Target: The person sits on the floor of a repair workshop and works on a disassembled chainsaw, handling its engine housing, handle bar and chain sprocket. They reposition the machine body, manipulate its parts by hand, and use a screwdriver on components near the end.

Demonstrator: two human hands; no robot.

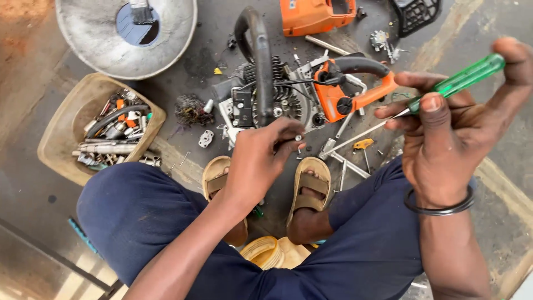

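Observation:
My right hand [449, 130] grips a screwdriver with a clear green handle [463, 80]; its metal shaft slants down-left toward the floor. My left hand [261, 158] pinches a small dark screw [298, 137] between thumb and fingertips, just in front of a stripped chainsaw engine [266, 100] with a black loop handle and an orange rear grip [350, 94]. The engine lies on the dark floor ahead of my sandalled feet.
A tan plastic tub [66, 128] of bolts and tools sits at left. A metal basin [94, 39] with dark liquid and a brush is at top left. An orange cover [313, 16] and loose metal parts [347, 164] lie around the engine.

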